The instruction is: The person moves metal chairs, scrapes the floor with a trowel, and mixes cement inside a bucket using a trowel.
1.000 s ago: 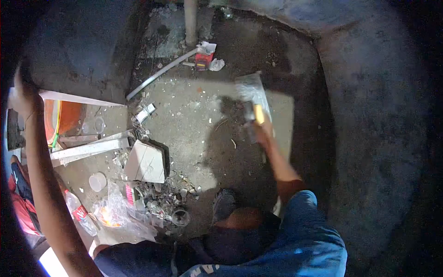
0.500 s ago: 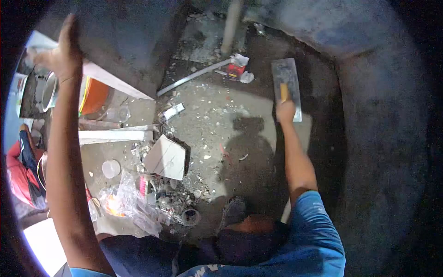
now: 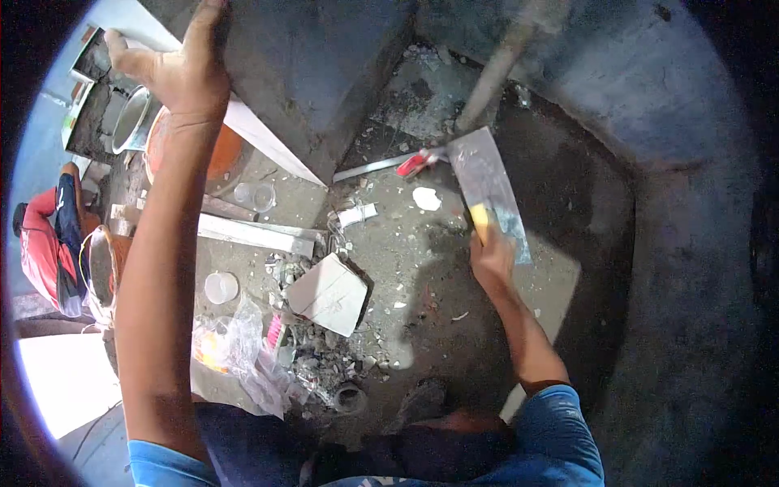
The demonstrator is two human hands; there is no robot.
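Note:
My right hand (image 3: 493, 258) is wrapped round the yellow handle of a long, flat plastering trowel (image 3: 491, 174), its metal blade tilted over the floor. The blade's upper left corner is next to a crumpled red and white packet (image 3: 415, 164). A white scrap (image 3: 426, 199) lies left of the blade. My left hand (image 3: 185, 73) is raised at the upper left, thumb and fingers apart, holding nothing visible. It is in front of the pale board edge and the grey wall; I cannot tell whether it touches them.
A broken tile (image 3: 331, 294) lies amid rubble. Nearby are a clear plastic bag (image 3: 247, 345), a plastic cup (image 3: 221, 287) and white strips (image 3: 256, 235). An orange tub (image 3: 223, 152) stands behind my left arm. A person in red (image 3: 47, 247) is at far left. A pole (image 3: 495, 81) stands ahead.
My view has shifted left. The trowel has come left and nearer, now tilted. The red packet has shifted left across the floor, and a white scrap lies apart from it. My left hand stays raised.

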